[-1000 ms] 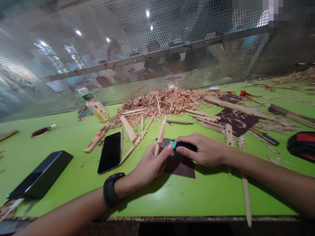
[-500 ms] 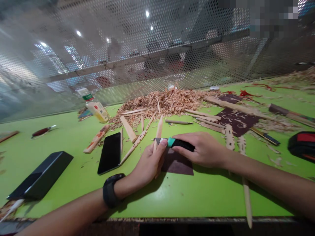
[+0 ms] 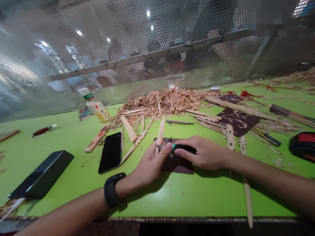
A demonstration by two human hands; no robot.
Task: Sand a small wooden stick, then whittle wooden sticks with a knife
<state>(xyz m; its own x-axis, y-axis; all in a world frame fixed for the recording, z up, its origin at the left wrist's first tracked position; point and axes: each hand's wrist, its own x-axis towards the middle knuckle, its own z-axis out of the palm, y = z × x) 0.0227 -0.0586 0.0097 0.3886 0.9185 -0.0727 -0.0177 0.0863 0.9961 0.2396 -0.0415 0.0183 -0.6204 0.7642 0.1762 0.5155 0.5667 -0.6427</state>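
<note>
My left hand [image 3: 150, 164] is closed around a pale pointed wooden stick [image 3: 160, 131], whose tip points away from me. In my right hand [image 3: 206, 152] is a carving knife [image 3: 184, 149] with a black and green handle. Its blade lies against the stick near my left thumb, which presses by the front of the handle. Part of the blade is hidden by that thumb. Under both hands lies a dark sheet of sandpaper [image 3: 178, 164] on the green table [image 3: 197, 200].
A heap of wood shavings [image 3: 167, 100] lies before a perforated metal screen [image 3: 137, 62]. Leftward are a phone [image 3: 110, 152], a bottle [image 3: 95, 106], a dark wedge-shaped stand [image 3: 41, 173] and a red-handled knife [image 3: 41, 131]. Carved sticks [image 3: 230, 136] and a tape measure [image 3: 302, 146] lie rightward.
The knife and my right hand have shifted slightly toward me along the stick. My left thumb has moved right, covering more of the knife's front end.
</note>
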